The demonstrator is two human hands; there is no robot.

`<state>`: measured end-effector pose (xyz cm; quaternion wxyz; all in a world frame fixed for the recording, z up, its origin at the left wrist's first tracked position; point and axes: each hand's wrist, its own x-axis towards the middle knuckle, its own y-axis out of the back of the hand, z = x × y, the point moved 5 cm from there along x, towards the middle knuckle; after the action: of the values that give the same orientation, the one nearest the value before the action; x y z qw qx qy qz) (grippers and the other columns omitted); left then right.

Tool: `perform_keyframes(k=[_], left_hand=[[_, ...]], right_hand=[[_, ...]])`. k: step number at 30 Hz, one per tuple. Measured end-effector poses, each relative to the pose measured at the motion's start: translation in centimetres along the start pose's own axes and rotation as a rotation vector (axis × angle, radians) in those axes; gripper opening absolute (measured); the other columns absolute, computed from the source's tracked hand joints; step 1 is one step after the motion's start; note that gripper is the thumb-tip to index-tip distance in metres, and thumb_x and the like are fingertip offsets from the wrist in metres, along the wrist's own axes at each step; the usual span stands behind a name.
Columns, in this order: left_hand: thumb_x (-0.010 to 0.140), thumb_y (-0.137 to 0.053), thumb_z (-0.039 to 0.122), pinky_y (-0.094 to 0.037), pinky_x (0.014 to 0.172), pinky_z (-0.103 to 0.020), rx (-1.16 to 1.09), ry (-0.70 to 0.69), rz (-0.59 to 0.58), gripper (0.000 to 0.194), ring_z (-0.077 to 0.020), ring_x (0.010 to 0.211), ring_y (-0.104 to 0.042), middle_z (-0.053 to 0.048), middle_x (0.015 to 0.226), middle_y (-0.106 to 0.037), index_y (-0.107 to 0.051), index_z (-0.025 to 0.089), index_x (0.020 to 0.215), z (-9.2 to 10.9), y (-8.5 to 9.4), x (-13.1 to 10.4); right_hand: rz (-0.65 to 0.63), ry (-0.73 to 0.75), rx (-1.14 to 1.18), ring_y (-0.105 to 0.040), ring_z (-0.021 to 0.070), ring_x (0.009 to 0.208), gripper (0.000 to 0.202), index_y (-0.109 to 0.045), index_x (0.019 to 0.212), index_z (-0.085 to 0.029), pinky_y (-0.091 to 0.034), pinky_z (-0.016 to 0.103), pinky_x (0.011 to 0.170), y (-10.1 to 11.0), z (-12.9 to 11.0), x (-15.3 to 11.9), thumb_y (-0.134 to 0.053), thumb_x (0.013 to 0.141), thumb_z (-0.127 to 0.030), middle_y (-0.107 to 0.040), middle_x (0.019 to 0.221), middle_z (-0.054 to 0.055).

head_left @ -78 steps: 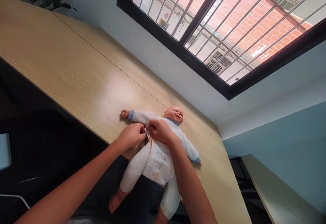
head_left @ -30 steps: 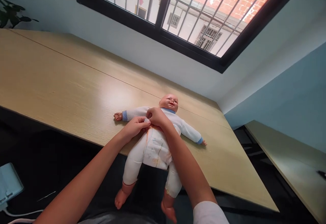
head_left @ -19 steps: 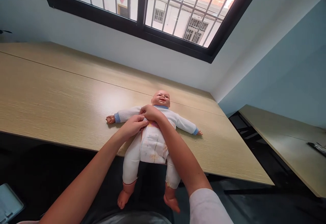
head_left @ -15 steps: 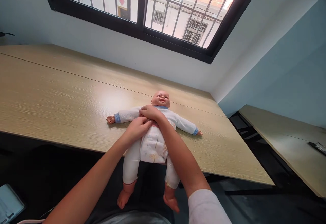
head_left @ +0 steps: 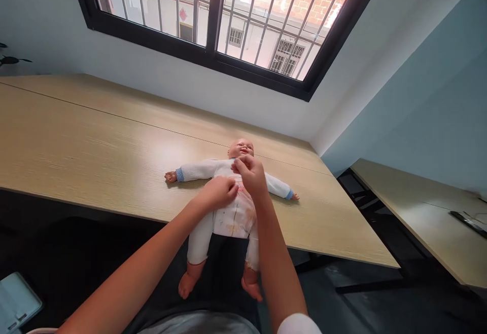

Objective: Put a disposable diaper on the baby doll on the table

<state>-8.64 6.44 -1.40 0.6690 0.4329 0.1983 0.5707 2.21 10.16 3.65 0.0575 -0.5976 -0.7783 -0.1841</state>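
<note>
A baby doll (head_left: 233, 220) lies on its back on the wooden table (head_left: 114, 172), its legs hanging over the front edge. It wears a white long-sleeved top (head_left: 198, 168) with blue cuffs and white bottoms with brownish stains. A pink print shows on its front. My left hand (head_left: 219, 192) is closed over the doll's belly, fingertips pinched together. Above the doll's upper chest, just under its chin, my right hand (head_left: 250, 172) is closed in a pinch. What either hand pinches, if anything, is hidden by the fingers.
Behind the table is a black-framed barred window (head_left: 209, 55). Another table (head_left: 414, 212) stands at the right with a dark object (head_left: 470, 222) on it. A pale blue case (head_left: 19, 301) is at the lower left, and dark leaves (head_left: 13, 60) show at the left edge.
My right hand has moved rightward and up from the doll's chest toward its neck, parting from my left hand. The top's front, bunched before, now lies lower over the belly. The view has shifted slightly.
</note>
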Motion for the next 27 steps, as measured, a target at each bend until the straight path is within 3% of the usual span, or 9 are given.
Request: perform_keyframes(k=[3, 8, 10, 13, 17, 21, 23, 27], left_hand=[[0.102, -0.045, 0.039, -0.036, 0.066, -0.033, -0.052, -0.006, -0.015, 0.037, -0.0205, 0.071, -0.057, -0.006, 0.078, -0.069, -0.063, 0.020, 0.076, -0.8, -0.6, 0.4], [0.101, -0.045, 0.044, -0.035, 0.063, -0.033, -0.100, 0.014, 0.059, 0.035, -0.0204, 0.069, -0.055, -0.003, 0.075, -0.063, -0.055, 0.021, 0.076, -0.6, 0.4, -1.3], [0.101, -0.045, 0.043, -0.041, 0.067, -0.033, -0.108, 0.026, 0.110, 0.031, -0.0217, 0.075, -0.059, -0.004, 0.082, -0.064, -0.056, 0.021, 0.083, -0.3, 1.2, -2.9], [0.099, -0.048, 0.042, -0.050, 0.089, -0.040, -0.115, 0.058, 0.238, 0.029, -0.0276, 0.098, -0.064, -0.010, 0.103, -0.066, -0.063, 0.018, 0.103, -0.1, 2.0, -5.2], [0.099, -0.050, 0.046, -0.041, 0.120, -0.048, -0.113, 0.030, 0.328, 0.057, -0.0343, 0.139, -0.053, -0.022, 0.145, -0.057, -0.055, 0.008, 0.141, 0.6, 1.1, -6.2], [0.104, -0.042, 0.050, -0.028, 0.130, -0.049, -0.040, 0.004, 0.266, 0.072, -0.0336, 0.159, -0.032, -0.026, 0.167, -0.038, -0.038, 0.002, 0.158, 1.3, -1.2, -5.8], [0.104, -0.040, 0.051, -0.026, 0.131, -0.048, 0.009, 0.026, 0.244, 0.076, -0.0332, 0.162, -0.026, -0.027, 0.169, -0.034, -0.036, 0.000, 0.160, 1.4, -1.9, -5.8], [0.104, -0.041, 0.054, -0.030, 0.129, -0.046, 0.064, 0.115, 0.211, 0.083, -0.0343, 0.162, -0.027, -0.030, 0.170, -0.028, -0.035, -0.006, 0.160, 1.2, -2.3, -6.2]], right_hand=[[0.161, -0.004, 0.100, -0.066, 0.0191, 0.081, 0.029, -0.066, 0.084, -0.017, -0.056, 0.032, 0.079, 2.5, 0.2, -6.1, -0.064, 0.094, -0.044, -0.069, 0.081, 0.004], [0.390, -0.107, -0.021, -0.061, 0.0184, 0.074, 0.029, -0.067, 0.082, -0.017, -0.050, 0.030, 0.072, 3.4, 1.5, -13.8, -0.069, 0.091, -0.045, -0.067, 0.077, 0.002], [0.458, -0.114, -0.061, -0.063, 0.0194, 0.076, 0.029, -0.067, 0.084, -0.017, -0.050, 0.030, 0.072, 3.6, 1.2, -15.7, -0.066, 0.092, -0.045, -0.068, 0.079, 0.003], [0.516, -0.139, -0.109, -0.067, 0.0224, 0.081, 0.029, -0.069, 0.090, -0.017, -0.054, 0.032, 0.075, 4.4, 0.8, -17.4, -0.063, 0.093, -0.045, -0.072, 0.088, 0.006], [0.479, -0.098, -0.281, -0.068, 0.0293, 0.115, 0.032, -0.073, 0.110, -0.016, -0.055, 0.040, 0.097, 5.2, 0.5, -16.9, -0.057, 0.096, -0.040, -0.073, 0.123, 0.014], [0.364, -0.148, -0.521, -0.050, 0.0332, 0.146, 0.053, -0.061, 0.142, -0.013, -0.040, 0.046, 0.119, 4.7, 1.1, -13.8, -0.055, 0.099, -0.043, -0.054, 0.156, 0.021], [0.297, -0.246, -0.561, -0.053, 0.0340, 0.144, 0.061, -0.055, 0.150, -0.014, -0.043, 0.045, 0.116, 4.3, 1.8, -12.4, -0.056, 0.100, -0.049, -0.053, 0.158, 0.021], [0.182, -0.344, -0.606, -0.067, 0.0329, 0.123, 0.057, -0.064, 0.141, -0.018, -0.050, 0.039, 0.099, 4.0, 2.6, -11.3, -0.056, 0.100, -0.057, -0.072, 0.133, 0.017]])
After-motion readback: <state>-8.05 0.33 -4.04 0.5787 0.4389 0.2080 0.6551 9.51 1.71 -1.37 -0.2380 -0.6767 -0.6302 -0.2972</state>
